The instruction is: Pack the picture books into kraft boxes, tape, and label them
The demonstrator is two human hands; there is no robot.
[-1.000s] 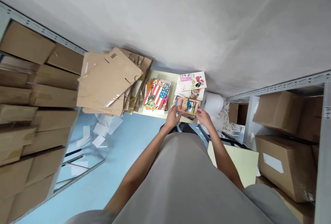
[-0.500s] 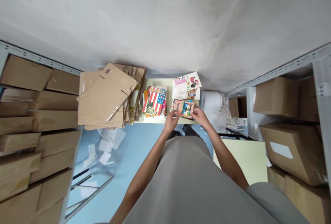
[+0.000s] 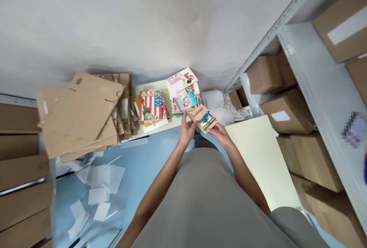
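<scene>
Peach-covered book [image 3: 204, 119] — held in both hands [image 3: 187, 131] [image 3: 221, 135] — above blue floor [image 3: 140, 171], cream table [image 3: 151, 85] beyond.

Orange book [image 3: 204, 118], lifted by you off the pile [image 3: 178, 114] and turned aslant; blue book [image 3: 187, 101] now exposed.

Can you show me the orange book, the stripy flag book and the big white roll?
Orange book [image 3: 203, 119], head view: middle of its cover.
Flag book [image 3: 150, 105], head view: middle of its cover.
White roll [image 3: 212, 98], head view: its rounded side.
</scene>
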